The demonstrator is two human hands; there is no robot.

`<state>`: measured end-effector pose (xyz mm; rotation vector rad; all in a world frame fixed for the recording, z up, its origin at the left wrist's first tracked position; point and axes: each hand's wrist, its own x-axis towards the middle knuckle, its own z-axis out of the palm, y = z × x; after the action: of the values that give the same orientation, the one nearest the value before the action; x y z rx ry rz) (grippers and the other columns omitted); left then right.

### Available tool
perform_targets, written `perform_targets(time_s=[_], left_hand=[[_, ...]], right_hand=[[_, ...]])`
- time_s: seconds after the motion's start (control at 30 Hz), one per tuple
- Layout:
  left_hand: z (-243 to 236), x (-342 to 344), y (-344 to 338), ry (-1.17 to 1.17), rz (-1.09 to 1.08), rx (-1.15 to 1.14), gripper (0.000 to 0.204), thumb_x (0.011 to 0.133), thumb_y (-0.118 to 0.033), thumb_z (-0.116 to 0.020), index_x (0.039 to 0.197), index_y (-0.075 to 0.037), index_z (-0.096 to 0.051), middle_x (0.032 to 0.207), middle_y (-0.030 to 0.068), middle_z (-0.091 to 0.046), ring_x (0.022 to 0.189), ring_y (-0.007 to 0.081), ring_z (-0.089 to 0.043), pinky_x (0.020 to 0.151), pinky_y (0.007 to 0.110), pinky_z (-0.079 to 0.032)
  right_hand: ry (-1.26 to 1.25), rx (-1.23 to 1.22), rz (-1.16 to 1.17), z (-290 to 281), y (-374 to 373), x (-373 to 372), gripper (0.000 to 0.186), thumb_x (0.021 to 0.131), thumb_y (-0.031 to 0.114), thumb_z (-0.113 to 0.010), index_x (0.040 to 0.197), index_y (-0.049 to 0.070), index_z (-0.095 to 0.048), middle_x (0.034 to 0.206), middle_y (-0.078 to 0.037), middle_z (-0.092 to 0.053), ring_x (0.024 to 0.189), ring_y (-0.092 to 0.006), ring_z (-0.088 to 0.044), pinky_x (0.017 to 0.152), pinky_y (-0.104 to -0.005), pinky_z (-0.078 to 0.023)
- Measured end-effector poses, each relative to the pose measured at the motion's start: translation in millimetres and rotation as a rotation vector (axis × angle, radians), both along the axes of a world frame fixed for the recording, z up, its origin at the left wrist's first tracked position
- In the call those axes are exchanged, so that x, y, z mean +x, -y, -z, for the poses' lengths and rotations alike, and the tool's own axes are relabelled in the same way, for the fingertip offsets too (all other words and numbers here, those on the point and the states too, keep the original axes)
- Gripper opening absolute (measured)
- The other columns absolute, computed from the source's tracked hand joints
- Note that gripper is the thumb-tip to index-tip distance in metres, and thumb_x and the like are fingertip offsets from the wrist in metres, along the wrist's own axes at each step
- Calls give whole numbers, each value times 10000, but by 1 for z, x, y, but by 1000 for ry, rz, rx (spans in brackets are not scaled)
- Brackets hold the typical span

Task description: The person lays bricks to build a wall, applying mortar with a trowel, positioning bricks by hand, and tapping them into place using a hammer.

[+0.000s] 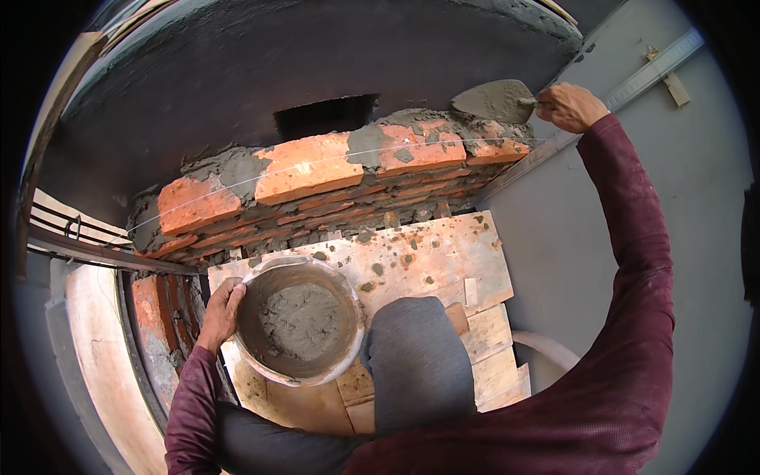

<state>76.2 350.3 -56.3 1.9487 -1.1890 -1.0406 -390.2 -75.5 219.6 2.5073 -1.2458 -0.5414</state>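
Note:
My right hand [571,108] is closed round the handle of a mortar-smeared trowel [492,101]. Its blade lies over the right end of a brick wall [305,168], by fresh mortar on the top course; whether it touches is hard to tell. With my left hand [222,310] I grip the left rim of a round bucket [355,336]. Grey wet mortar [302,321] covers the bucket's bottom. Along the top bricks runs a thin taut string [324,161], and mortar fills the gaps between them.
Under the bucket and my knee [419,348] are wooden boards [467,253] spotted with mortar. A grey wall with a long metal straightedge [653,73] stands at the right. Behind the bricks rises a dark surface with a rectangular opening [324,116]. More bricks [154,317] are at left.

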Motion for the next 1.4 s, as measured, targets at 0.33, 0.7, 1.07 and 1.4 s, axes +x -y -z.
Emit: perform_targets(time_s=[0.33,0.7,1.07,1.4], left_hand=[[-60,16,3,693,282,535,599,942,-528,-564,1223,0,-590,1067,271,-677,1034,438,-643,882,507,-504],[-149,-92,325,681,728,136,479,1021,-315,-399,1263,53,-588,1288,225,-610,1205,323,-570,1070,378,-387],[-66,-107,411,-115,110,413,493,1026,-351,-390,1389,-46,-524,1415,180,-537,1322,270,-470,1085,411,-364],[-46,-97,420,-16,133,406,457,1042,-300,-361,1329,-2,-555,1353,139,-589,1285,234,-486,1098,355,-345]], right_hand=[[-58,-161,-68,4,-22,27,262,852,273,-620,891,32,-713,822,-184,-694,800,-360,-687,725,-461,-546],[176,-395,-366,32,-33,46,86,781,142,-650,860,112,-665,875,-44,-615,841,-219,-636,753,-370,-493],[302,-526,-436,55,-24,47,209,891,222,-598,720,139,-686,827,-34,-661,821,-192,-673,713,-355,-499],[215,12,-145,22,-15,41,235,876,248,-613,931,62,-746,857,-157,-712,832,-312,-704,728,-426,-555]])
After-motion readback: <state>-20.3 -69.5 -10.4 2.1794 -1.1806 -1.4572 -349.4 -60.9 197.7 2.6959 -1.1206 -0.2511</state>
